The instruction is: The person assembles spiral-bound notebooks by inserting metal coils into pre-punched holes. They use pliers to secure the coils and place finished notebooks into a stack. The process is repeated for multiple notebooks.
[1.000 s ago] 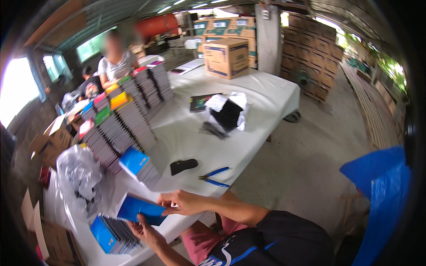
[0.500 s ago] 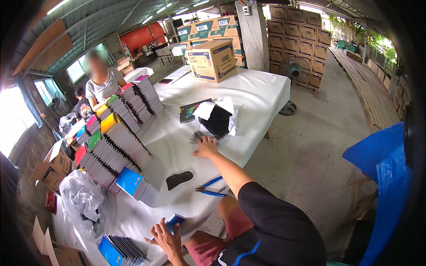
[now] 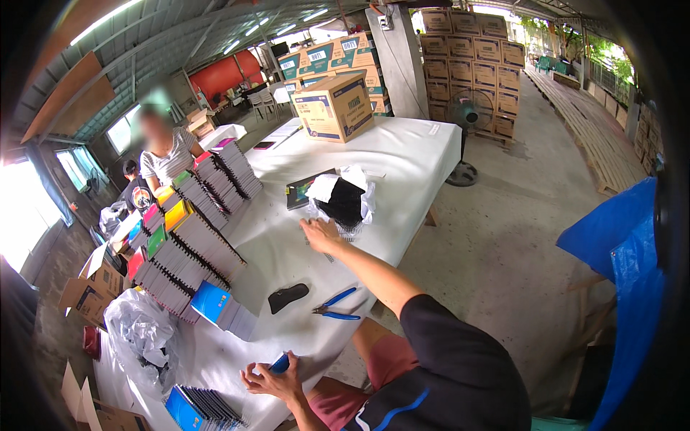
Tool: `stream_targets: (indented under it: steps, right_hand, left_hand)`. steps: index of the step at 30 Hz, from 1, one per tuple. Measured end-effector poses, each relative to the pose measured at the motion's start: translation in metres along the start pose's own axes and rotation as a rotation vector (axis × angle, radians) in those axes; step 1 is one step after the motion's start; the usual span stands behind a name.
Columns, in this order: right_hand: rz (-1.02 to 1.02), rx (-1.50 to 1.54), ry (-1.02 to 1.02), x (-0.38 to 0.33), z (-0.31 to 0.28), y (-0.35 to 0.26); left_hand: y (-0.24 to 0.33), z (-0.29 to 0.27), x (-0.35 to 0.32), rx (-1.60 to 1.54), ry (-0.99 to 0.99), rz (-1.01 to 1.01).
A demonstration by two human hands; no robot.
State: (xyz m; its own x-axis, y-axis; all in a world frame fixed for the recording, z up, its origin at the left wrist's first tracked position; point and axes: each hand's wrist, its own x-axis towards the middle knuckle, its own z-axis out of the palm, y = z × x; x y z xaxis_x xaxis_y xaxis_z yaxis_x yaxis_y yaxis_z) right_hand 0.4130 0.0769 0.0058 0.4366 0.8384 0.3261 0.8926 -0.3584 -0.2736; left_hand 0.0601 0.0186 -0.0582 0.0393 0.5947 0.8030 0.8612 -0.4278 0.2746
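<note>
My left hand is closed around a small blue notebook at the near edge of the white-covered table. My right hand reaches across the table with its fingers curled; a piece of dark spiral binding coil sticks out beneath it. Just beyond lies a heap of black binding coils in white wrapping. Between my hands rest a black pouch and blue-handled pliers. A stack of blue-covered notebooks stands further left, and more spiral-bound blue notebooks sit by my left forearm.
Tall stacks of spiral-bound notebooks line the table's left side, with a clear plastic bag nearby. A carton stands at the far end. Across the stacks is another person. A fan stands right of the table.
My right hand has shifted slightly left and away from the coil heap, with a coil piece now showing below it. My left hand stays on the small notebook, its fingers drawn in more.
</note>
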Motion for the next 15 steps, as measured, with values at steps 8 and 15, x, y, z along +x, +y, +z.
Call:
stream_targets:
  steps: [8, 15]
  right_hand:
    - [-0.582, 0.817, -0.424, -0.127, 0.025, -0.091]
    - [-0.584, 0.95, -0.323, -0.159, 0.018, -0.126]
  left_hand:
    - [0.009, -0.004, 0.0, -0.036, -0.122, -0.035]
    - [-0.002, 0.004, -0.002, -0.025, -0.096, 0.067]
